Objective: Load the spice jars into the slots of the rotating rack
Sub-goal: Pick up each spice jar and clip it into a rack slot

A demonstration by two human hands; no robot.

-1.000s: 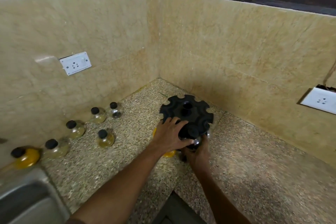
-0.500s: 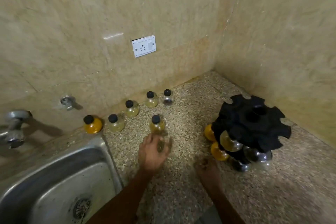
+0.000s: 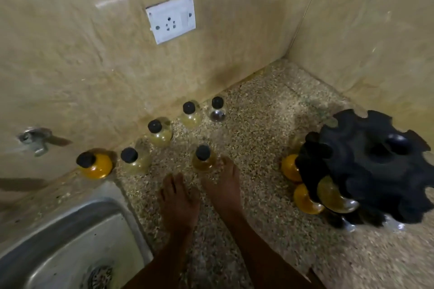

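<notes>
Several round glass spice jars with black caps stand on the speckled counter along the wall. The closest is an amber jar; behind it are an orange jar, pale yellow jars and a clear jar. The black rotating rack stands at the right, with several jars held in its lower slots. My left hand is flat, its fingers apart, just short of the amber jar. My right hand is beside it, fingertips at the jar's right side, holding nothing.
A steel sink lies at the lower left, close to my left arm. A white wall socket and a tap fitting sit on the tiled wall. The walls meet in a corner behind the rack.
Both hands have left the rack, and my view has swung left. My right hand has come up beside my left, close to the amber jar.
</notes>
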